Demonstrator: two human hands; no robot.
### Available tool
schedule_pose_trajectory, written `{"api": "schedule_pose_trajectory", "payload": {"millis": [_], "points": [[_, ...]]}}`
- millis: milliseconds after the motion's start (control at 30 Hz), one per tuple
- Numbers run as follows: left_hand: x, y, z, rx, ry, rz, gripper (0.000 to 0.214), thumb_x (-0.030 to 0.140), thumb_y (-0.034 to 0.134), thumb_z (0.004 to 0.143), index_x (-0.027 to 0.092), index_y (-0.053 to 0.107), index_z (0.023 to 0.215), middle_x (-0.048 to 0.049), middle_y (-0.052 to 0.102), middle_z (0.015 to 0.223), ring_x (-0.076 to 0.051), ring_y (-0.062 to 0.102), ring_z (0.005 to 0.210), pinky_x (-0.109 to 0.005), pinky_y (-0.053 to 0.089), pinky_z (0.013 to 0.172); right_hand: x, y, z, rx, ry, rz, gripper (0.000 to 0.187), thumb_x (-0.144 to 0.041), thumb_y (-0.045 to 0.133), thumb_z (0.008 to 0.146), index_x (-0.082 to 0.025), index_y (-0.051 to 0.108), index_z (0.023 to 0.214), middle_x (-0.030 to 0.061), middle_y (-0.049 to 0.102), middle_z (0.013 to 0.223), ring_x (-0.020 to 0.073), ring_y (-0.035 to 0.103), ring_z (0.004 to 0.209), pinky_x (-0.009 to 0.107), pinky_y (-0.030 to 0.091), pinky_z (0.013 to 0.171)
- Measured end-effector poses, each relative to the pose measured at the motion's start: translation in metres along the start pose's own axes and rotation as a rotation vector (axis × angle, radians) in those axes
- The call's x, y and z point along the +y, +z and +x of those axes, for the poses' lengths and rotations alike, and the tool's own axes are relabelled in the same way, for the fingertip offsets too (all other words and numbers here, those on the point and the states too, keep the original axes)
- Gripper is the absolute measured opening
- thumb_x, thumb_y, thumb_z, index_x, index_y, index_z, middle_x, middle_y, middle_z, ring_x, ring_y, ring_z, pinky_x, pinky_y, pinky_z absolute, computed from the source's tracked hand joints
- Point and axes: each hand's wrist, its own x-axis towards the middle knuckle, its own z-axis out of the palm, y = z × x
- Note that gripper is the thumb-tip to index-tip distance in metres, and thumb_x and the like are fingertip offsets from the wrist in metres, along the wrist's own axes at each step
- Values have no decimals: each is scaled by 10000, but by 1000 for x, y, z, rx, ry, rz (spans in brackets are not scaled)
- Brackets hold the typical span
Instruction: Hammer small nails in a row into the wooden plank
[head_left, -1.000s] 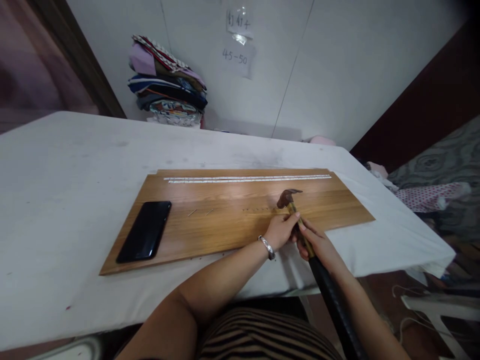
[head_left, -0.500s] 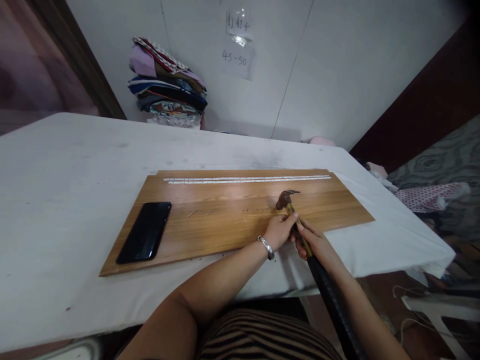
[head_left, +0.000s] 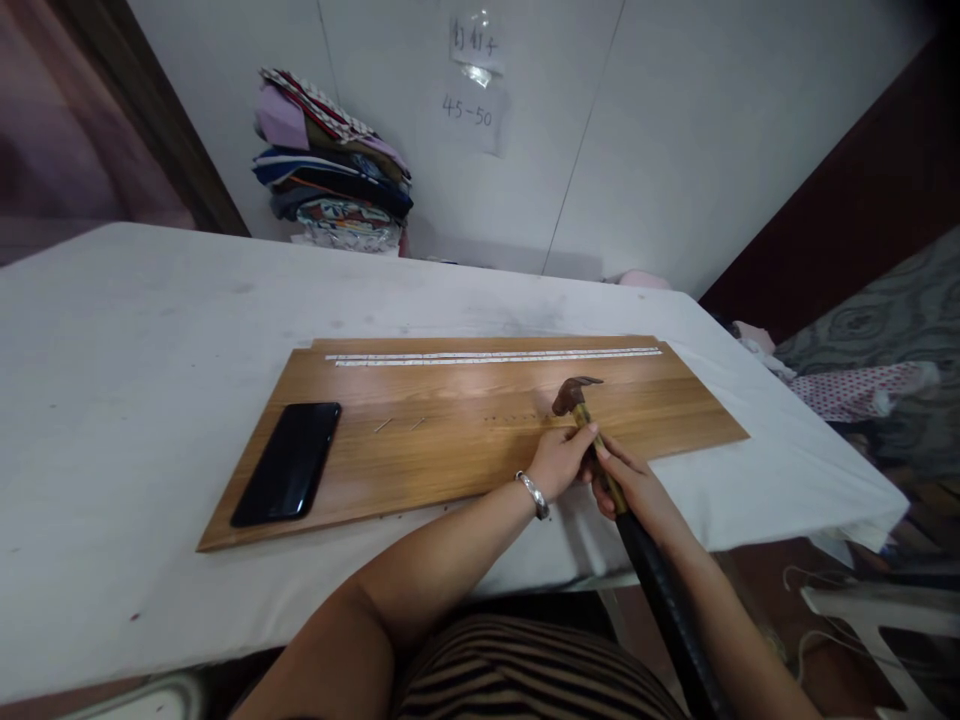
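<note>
A claw hammer [head_left: 576,398] with a rusty head and a yellow and black handle is held over the right front part of a wooden board [head_left: 420,470]. My right hand [head_left: 631,488] is closed around the handle below the head. My left hand [head_left: 559,462], with a silver bracelet on its wrist, is closed on the handle just above my right hand. A row of small nails or holes [head_left: 517,419] runs along the board left of the hammer head. Two loose nails [head_left: 384,425] lie farther left.
A black phone [head_left: 289,465] rests on the board's left end. White measuring strips [head_left: 495,357] lie along its far edge. The board is on a white-covered table [head_left: 112,400]. Folded cloths [head_left: 334,165] are stacked at the back, and a white stool [head_left: 862,610] stands at lower right.
Both hands and the hammer stay nearly still. The whole view shifts very slightly.
</note>
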Motion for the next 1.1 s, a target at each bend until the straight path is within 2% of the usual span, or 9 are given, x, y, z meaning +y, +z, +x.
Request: {"api": "schedule_pose_trajectory", "payload": {"millis": [367,700,1100], "points": [[-1,0,0,3,12,18,525,629,525,914,187,531,632,28,482,421,-92,444,398,-223,319,462,0,-1,0,-14,0,-7,631,-581,708,810,-239,594,1328,-26,648,690,74,440,361,205,333,330],[0,0,0,-4,2,8,508,607,526,920,184,534,637,26,484,418,-89,433,388,-220,301,450,2,-3,1,-17,3,-1,714,-589,708,810,-225,540,1401,-26,650,693,76,433,353,206,321,326],[0,1,1,-4,-2,-1,510,613,531,916,187,535,634,27,480,416,-93,438,395,-224,306,458,-3,1,-1,0,3,-9,684,-591,726,781,-227,586,1344,-25,649,680,80,438,353,208,314,326]]}}
